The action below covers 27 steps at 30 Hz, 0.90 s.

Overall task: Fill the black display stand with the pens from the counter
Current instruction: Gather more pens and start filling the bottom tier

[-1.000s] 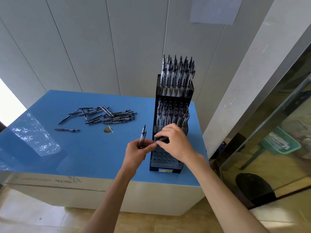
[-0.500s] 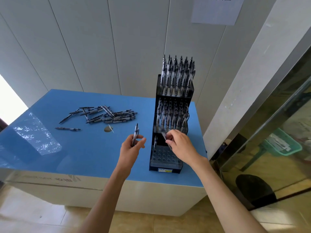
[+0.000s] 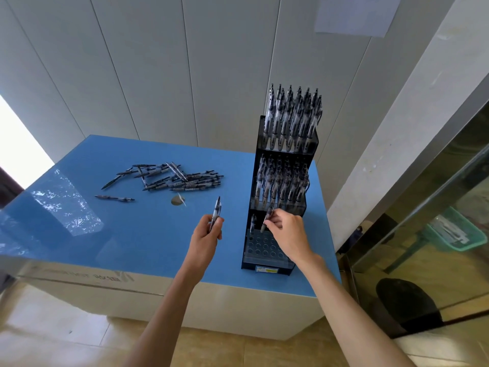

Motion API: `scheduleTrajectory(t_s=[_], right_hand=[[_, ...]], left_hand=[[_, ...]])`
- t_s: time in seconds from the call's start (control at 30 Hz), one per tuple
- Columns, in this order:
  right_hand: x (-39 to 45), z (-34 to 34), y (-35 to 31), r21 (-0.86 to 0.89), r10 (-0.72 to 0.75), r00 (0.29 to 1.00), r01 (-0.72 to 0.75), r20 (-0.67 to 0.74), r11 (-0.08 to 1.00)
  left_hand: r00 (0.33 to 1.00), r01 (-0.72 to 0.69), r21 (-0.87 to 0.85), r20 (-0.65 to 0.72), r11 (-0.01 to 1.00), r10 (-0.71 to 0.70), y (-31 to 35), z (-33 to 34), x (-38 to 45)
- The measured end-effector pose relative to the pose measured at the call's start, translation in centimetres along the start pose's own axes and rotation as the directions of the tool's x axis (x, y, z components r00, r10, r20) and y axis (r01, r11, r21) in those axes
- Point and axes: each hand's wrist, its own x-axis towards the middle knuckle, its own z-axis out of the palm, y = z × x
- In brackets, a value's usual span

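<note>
Right hand (image 3: 287, 231) pinches a slim clear-and-black pen (image 3: 266, 220) over the tall black plastic display stand (image 3: 267, 266), left hand (image 3: 205, 235) grasps another pen (image 3: 215, 214); a tilted pen may miss its hole.

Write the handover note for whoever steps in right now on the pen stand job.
Left hand: grips one spare pen, held above the counter.
Right hand: pinches a pen, lowering it into the bottom tier of the black display stand.
Done: top and middle tiers look full; one pen stands in the bottom tier.
Left: most bottom holes are empty; the loose pile of pens and a stray pen lie on the counter.
</note>
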Motion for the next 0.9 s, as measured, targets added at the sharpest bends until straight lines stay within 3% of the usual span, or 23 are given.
scheduleTrajectory(t_s=[0.47,0.7,0.9], right_hand=[[0.2,2.1,1.3,-0.098,0.048,0.99,-0.035,0.133,0.995],[0.1,1.7,1.3,-0.058,0.041,0.996,-0.036,0.075,0.998],[0.1,1.9,1.3,-0.126,0.047,0.996,-0.037,0.082,0.991]], left_hand=[[0.999,-0.021,-0.006,0.041,1.0,0.021,0.0,0.4,0.4],[0.997,-0.05,-0.013,0.056,0.999,0.051,0.4,0.2,0.2],[0.997,-0.047,0.0,0.067,0.999,0.047,0.6,0.7,-0.2]])
